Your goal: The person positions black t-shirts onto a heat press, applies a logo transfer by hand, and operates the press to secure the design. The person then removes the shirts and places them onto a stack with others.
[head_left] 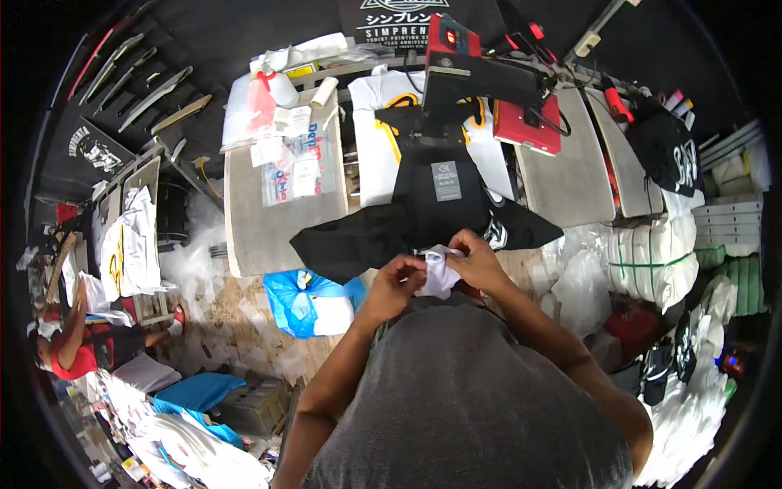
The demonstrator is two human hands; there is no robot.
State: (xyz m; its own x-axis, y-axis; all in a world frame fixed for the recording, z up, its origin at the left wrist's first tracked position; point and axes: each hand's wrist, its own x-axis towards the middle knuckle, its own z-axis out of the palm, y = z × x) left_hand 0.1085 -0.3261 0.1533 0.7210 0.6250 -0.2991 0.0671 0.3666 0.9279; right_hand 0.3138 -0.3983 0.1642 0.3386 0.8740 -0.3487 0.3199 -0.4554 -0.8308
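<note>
Close to my body, my left hand [395, 285] and my right hand [479, 262] hold a small crumpled white piece [441, 275] between them. It is thin and soft-looking, but whether it is paper or cloth I cannot tell. The fingers of both hands are bent in to it. Just beyond my hands lies a black T-shirt [350, 238], its sleeves spread to both sides. A grey printed rectangle [445, 181] shows on its upper part, and white print marks the right sleeve. Behind it, a white shirt [375, 155] with yellow and black print is partly covered.
A heat press with a red box [528, 126] stands over the shirts. To its left, a grey board [244, 212] carries a spray bottle [283, 90] and plastic sheets. A blue plastic bag [289, 306] sits below. Bundled white goods [652, 261] are at right. Another person [77, 350] works far left.
</note>
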